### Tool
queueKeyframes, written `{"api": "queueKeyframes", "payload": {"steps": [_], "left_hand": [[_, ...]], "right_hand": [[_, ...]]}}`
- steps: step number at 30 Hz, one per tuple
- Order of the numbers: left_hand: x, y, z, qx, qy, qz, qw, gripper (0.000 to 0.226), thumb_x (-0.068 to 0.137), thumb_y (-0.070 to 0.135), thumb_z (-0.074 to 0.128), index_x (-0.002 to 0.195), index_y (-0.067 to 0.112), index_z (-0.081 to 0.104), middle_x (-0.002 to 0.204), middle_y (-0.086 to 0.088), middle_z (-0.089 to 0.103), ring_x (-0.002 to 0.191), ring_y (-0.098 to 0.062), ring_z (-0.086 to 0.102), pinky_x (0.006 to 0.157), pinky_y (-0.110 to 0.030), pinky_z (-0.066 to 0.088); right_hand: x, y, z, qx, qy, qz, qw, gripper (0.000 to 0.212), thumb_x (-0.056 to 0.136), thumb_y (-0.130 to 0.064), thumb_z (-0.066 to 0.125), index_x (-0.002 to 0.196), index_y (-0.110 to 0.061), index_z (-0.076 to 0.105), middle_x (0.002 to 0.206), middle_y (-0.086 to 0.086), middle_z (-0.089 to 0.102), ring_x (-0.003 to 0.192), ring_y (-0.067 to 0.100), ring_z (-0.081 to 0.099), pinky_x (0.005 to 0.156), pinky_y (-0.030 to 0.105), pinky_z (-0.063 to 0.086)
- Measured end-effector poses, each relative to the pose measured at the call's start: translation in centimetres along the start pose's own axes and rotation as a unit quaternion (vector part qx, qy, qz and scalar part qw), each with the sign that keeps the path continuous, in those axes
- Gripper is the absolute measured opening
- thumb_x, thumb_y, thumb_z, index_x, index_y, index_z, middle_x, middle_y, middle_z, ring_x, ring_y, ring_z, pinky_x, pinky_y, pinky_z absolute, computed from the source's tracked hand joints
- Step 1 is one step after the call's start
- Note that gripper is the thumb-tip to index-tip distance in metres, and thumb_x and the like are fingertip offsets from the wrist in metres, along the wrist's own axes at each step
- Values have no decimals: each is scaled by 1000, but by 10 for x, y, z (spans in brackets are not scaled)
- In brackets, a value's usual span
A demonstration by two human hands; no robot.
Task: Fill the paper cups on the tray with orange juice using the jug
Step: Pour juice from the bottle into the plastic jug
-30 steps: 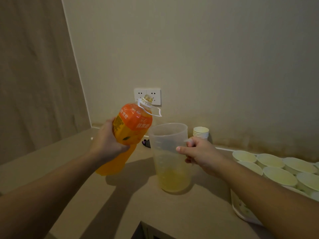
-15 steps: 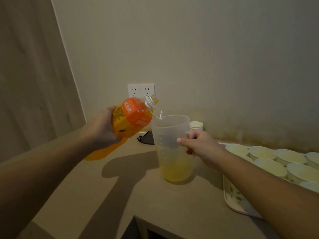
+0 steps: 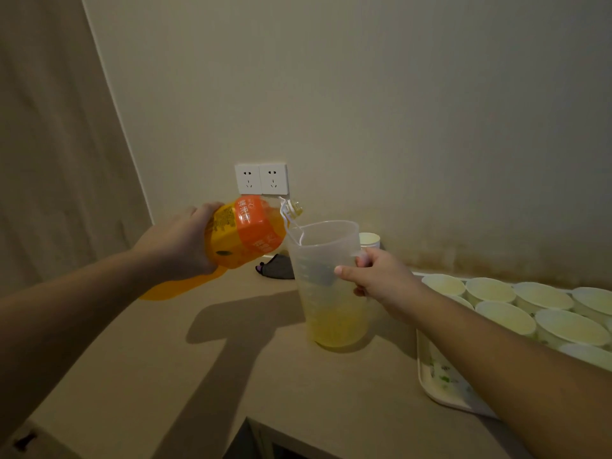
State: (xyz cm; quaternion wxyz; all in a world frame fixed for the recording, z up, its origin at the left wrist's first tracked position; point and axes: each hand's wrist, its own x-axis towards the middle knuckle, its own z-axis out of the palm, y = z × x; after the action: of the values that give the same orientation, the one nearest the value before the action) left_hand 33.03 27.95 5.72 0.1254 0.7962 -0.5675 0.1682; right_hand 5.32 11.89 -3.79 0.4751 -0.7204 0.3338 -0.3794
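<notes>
Bare-skinned left hand (image 3: 180, 241), forearm reaching in from the lower left, fingers wrapped round the body of an orange juice bottle (image 3: 238, 238) and holding it tipped nearly flat above the counter, neck to the right. Bottle: clear plastic, soft-cornered, filled with orange liquid, glossy orange-and-yellow label; uncapped mouth (image 3: 295, 207) sits just over the left rim of the jug, with a thin white plastic carry loop (image 3: 291, 223) dangling from the neck into the jug's opening. Whether juice is running from the mouth cannot be told. Right hand (image 3: 377, 276), forearm entering from the lower right, fingers curled round the handle at the jug's right side, thumb stretched across the wall. Jug (image 3: 329, 283): translucent frosted plastic, tall, slightly tapered, moulded measuring marks down the front, upright on the counter, a shallow layer of yellow-orange juice in the bottom. Counter (image 3: 231, 376): matt beige, smooth, hard shadows beneath bottle and jug. Paper cups (image 3: 503, 318): white, round-rimmed, packed rim to rim on a pale tray (image 3: 443, 389) with a faint green print, right of the jug, partly hidden by the right forearm. Stack of paper cups (image 3: 369, 240) just behind the jug. Dark crumpled item (image 3: 276, 266) against the wall, unidentifiable. White double wall socket (image 3: 261, 178) above the bottle.
</notes>
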Motion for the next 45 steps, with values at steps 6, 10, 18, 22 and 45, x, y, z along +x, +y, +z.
{"api": "queueKeyframes", "payload": {"steps": [6,10,18,22,45], "left_hand": [[-2,6,-4,22,-24,-1,999,118,63,44,93,156,34,22,137,-7,52,118,-31,56,85,-46,54],[-3,10,-5,31,-31,1,999,117,64,46,93,156,35,22,137,-6,52,118,-30,56,87,-47,55],[-3,12,-14,75,-46,6,996,119,63,52,91,157,36,20,134,-6,54,115,-29,58,86,-48,59],[-2,13,-18,91,-41,18,995,118,63,51,91,157,34,22,132,-6,56,113,-29,59,84,-45,58],[0,27,-25,126,-26,33,991,119,62,57,90,157,37,20,130,-5,57,114,-29,58,83,-45,56]], "right_hand": [[-8,-1,-2,-16,3,2,1000,39,84,-29,78,72,-17,43,63,-2,51,62,15,55,61,28,51],[-8,0,-2,-4,9,4,1000,42,83,-27,79,69,-18,41,60,-5,48,59,15,52,65,34,53],[-10,0,-3,-21,8,-4,1000,42,83,-30,79,68,-20,41,63,-5,50,63,14,55,69,35,56],[-9,1,-1,-12,6,-6,1000,41,83,-29,79,69,-20,41,64,-4,50,64,15,54,71,37,56],[-8,3,-14,-27,-39,5,999,42,86,-29,77,68,-19,40,66,4,52,65,20,53,60,31,49]]}}
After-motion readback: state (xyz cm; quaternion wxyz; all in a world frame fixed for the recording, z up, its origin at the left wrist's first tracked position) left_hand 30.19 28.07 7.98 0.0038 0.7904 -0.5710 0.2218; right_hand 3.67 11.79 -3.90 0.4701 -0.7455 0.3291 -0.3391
